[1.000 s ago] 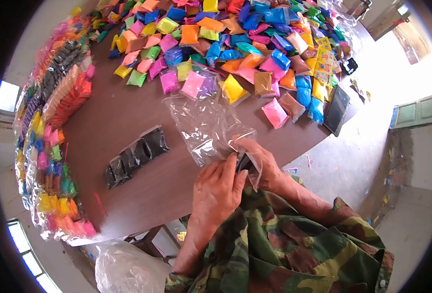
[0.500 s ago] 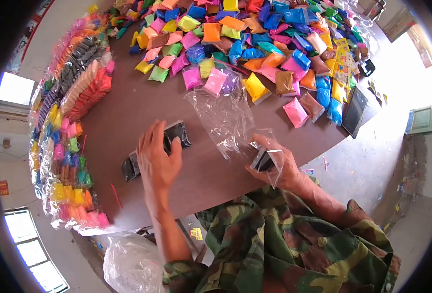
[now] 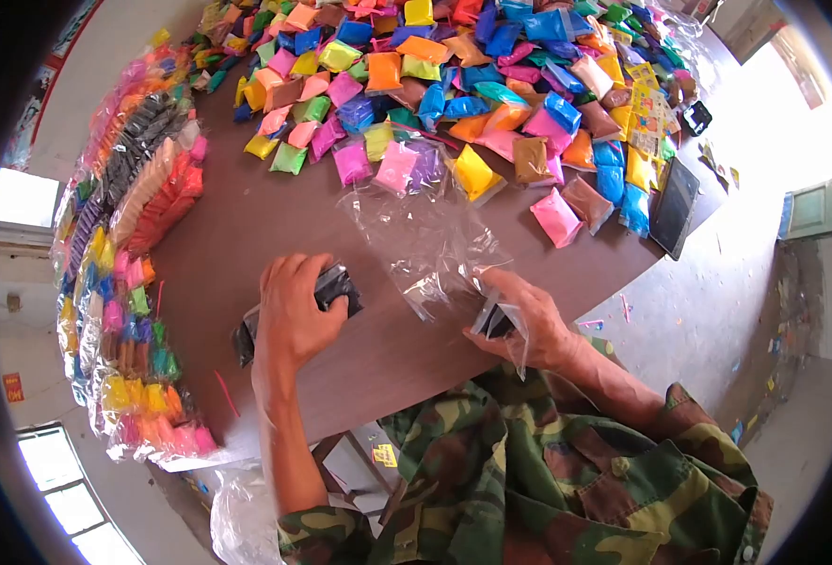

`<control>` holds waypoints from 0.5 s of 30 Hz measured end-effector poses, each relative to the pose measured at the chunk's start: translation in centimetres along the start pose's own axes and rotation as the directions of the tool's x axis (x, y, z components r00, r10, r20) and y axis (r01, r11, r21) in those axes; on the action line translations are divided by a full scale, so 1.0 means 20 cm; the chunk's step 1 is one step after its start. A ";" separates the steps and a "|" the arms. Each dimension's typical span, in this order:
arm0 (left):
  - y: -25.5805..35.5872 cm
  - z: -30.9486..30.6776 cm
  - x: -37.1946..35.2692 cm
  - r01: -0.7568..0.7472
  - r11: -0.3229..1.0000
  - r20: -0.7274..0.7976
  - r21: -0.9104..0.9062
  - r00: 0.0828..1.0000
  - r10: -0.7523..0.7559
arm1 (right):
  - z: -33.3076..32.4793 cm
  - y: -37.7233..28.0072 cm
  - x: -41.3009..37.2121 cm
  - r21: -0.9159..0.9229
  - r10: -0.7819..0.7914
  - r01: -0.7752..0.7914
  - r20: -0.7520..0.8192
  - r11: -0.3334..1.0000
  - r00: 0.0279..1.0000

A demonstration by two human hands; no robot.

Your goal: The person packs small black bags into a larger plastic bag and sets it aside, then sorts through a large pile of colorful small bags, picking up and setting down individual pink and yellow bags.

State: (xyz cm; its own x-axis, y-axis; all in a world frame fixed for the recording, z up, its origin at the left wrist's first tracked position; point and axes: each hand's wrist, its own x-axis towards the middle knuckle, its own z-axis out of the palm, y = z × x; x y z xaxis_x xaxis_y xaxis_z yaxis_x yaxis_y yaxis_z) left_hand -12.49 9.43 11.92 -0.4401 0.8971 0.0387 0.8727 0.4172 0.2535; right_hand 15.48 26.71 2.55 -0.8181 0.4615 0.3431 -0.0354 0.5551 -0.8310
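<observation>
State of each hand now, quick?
Left hand: closed around black plastic packets.
Right hand: closed on a clear plastic bag with something black inside.

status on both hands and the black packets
Left hand over black packets on the table, fingers curled round them. Right hand holding clear plastic bag with something black at its mouth. Loose colored packets beyond, not between the hands.

dark flat slab (image 3: pixel 674 209): right edge of table (image 3: pixel 388 344) | greenish shutters (image 3: pixel 823 205): far right | window (image 3: pixel 61 480): lower left
</observation>
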 end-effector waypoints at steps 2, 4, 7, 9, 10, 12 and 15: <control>0.06 -0.01 -0.05 -0.034 0.999 -0.038 0.039 0.999 0.035 | 0.00 -0.01 0.01 -0.034 -0.011 0.011 -0.017 0.999 1.000; 0.09 -0.01 -0.09 -0.086 0.994 -0.087 0.064 0.992 0.091 | 0.00 -0.01 0.01 -0.032 -0.013 0.013 -0.018 0.999 1.000; 0.11 0.01 -0.13 -0.026 1.000 -0.097 0.002 0.995 0.026 | 0.01 0.00 0.00 -0.011 0.014 -0.014 0.018 1.000 1.000; 0.22 -0.07 -0.14 0.116 0.970 -0.113 -0.213 0.983 -0.143 | 0.01 0.01 -0.01 -0.003 0.024 -0.024 0.036 1.000 0.999; 0.30 -0.11 -0.14 0.181 0.931 -0.107 -0.318 0.968 -0.225 | 0.01 0.01 -0.01 -0.005 0.021 -0.020 0.036 1.000 0.999; 0.40 -0.13 -0.13 0.087 0.864 -0.220 -0.496 0.950 -0.222 | 0.01 0.01 0.00 -0.013 0.016 -0.015 0.032 1.000 0.999; 0.53 -0.07 -0.08 0.064 0.799 -0.242 -0.598 0.936 -0.256 | 0.01 0.01 -0.01 -0.018 0.017 -0.017 0.026 1.000 1.000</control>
State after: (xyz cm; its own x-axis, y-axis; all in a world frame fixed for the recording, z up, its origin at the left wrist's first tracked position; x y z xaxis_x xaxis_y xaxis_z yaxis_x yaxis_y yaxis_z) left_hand -2.88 12.13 15.86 -0.6862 0.6979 0.2049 0.5425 0.3035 0.7833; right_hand 15.49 26.60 2.36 -0.8334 0.4528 0.3170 -0.0112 0.5595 -0.8288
